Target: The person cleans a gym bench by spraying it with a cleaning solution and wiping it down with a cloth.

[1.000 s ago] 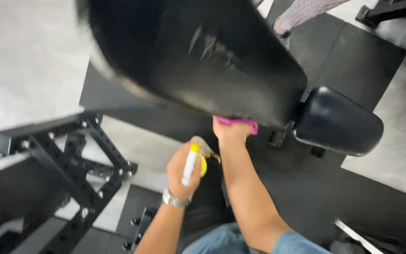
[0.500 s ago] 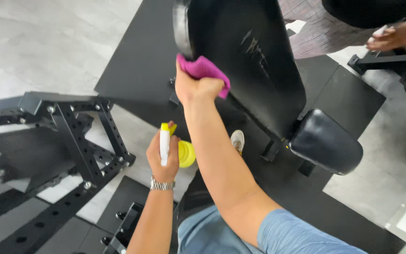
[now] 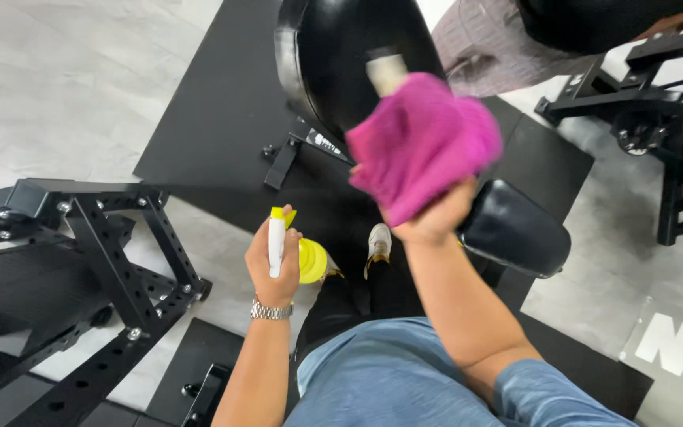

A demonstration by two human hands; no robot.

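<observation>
The right hand (image 3: 436, 217) grips a bunched pink cloth (image 3: 424, 142), raised before the black padded backrest (image 3: 341, 63). The left hand (image 3: 274, 261) has its fingers wrapped around a yellow spray bottle (image 3: 298, 257). Wiping works best with the cloth pressed flat in overlapping strokes.

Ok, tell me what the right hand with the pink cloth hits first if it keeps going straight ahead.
Probably the black backrest pad: the right hand lifts the pink cloth towards it, nothing visible between. Depth is unclear.

Pink cloth (image 3: 424, 142), yellow spray bottle (image 3: 298, 253) in hands
</observation>
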